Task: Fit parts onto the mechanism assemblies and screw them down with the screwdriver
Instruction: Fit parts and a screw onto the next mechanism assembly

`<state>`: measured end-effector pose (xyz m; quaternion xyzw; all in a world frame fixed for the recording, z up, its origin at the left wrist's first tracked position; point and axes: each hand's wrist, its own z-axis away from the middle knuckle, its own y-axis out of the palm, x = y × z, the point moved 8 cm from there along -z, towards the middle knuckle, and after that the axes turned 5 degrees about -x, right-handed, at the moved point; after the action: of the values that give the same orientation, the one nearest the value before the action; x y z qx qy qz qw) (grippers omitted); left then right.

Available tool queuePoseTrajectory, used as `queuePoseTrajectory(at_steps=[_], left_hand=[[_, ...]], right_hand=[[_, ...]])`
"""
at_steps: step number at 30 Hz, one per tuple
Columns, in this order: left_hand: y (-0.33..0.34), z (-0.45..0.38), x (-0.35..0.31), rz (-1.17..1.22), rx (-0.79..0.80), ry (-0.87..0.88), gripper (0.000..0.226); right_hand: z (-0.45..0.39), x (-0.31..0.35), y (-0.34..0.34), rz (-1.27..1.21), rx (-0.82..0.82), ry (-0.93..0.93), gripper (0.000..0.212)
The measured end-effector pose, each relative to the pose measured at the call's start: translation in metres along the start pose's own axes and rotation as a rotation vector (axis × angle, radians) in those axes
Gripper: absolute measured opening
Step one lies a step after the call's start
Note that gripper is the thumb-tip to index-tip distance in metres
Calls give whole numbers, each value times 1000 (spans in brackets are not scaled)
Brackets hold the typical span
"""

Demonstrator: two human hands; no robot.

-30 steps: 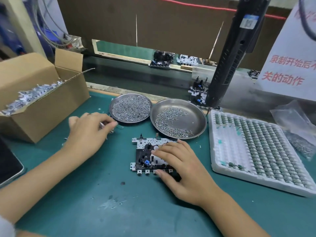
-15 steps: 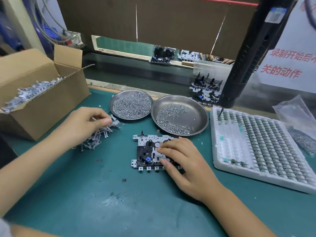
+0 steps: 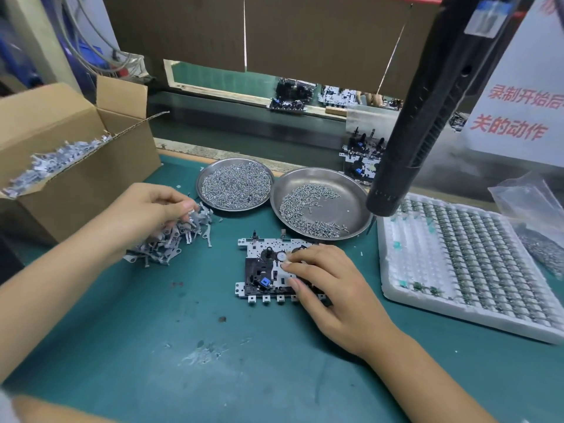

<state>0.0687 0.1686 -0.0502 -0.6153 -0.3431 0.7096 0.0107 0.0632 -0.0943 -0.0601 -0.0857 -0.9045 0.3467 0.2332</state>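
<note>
Step in hand, by my reading: picking a part to fit — no screwing yet. The left hand (image 3: pixel 146 209) is at the loose heap of small grey metal lever parts (image 3: pixel 171 239), which lies on the green bench mat (image 3: pixel 213 361) to the left of the mechanism assembly; thumb and fingers are curled together over the top of the heap, apparently pinching one or more levers, though how many I cannot tell.

The black-and-white metal mechanism assembly (image 3: pixel 262 270) lies flat on the mat. The right hand (image 3: pixel 329 285) rests on its right half, fingers nearly straight and pressing down, closed round nothing — it steadies the plate.

Next move, as a judgement: carry a single lever over to the assembly and seat it, which calls for separating one from the tangled heap; then a screw and the driver.

Counts:
- assemblies under the hands: one; more lie behind it, too cluttered to count.
- round steel dishes of screws: two — the fuller dish (image 3: pixel 235 184) behind-left of the assembly, the sparser dish (image 3: pixel 320 203) directly behind it.
- black electric screwdriver (image 3: pixel 427 117): one, hanging above and behind-right, untouched.
- white foam tray of small components (image 3: pixel 457 264): one, to the right.
- open cardboard box of grey parts (image 3: pixel 61 154): one, far left.
</note>
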Motion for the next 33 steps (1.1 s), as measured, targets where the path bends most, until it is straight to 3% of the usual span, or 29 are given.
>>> queuePoseTrajectory(at_steps=[4, 8, 11, 12, 16, 19, 24, 27, 30, 33], left_hand=[[0, 2, 3, 159, 22, -75, 10], [-1, 1, 4, 46, 17, -55, 11], [9, 5, 2, 349, 144, -151, 10], [10, 6, 0, 350, 148, -127, 10], [2, 6, -14, -47, -12, 108, 14], [13, 18, -25, 127, 121, 141, 17], [64, 72, -72, 13, 397, 666, 10], [91, 90, -79, -174, 410, 938, 12], [99, 89, -76, -176, 342, 966, 12], [99, 85, -64, -43, 308, 819, 13]], right_hand=[[0, 0, -1, 2, -13, -3, 23], [0, 0, 0, -3, -16, -1, 23], [0, 0, 0, -1, -20, -7, 23], [0, 0, 0, 1, -20, -9, 23], [0, 1, -2, 5, -26, -14, 23], [-1, 3, -5, -8, -55, -15, 22], [-3, -2, -16, -94, -169, 79, 31], [-3, -9, -14, -104, -145, 124, 30], [-1, -15, -12, -99, -157, 148, 18], [-1, -20, -13, -152, -191, 196, 15]])
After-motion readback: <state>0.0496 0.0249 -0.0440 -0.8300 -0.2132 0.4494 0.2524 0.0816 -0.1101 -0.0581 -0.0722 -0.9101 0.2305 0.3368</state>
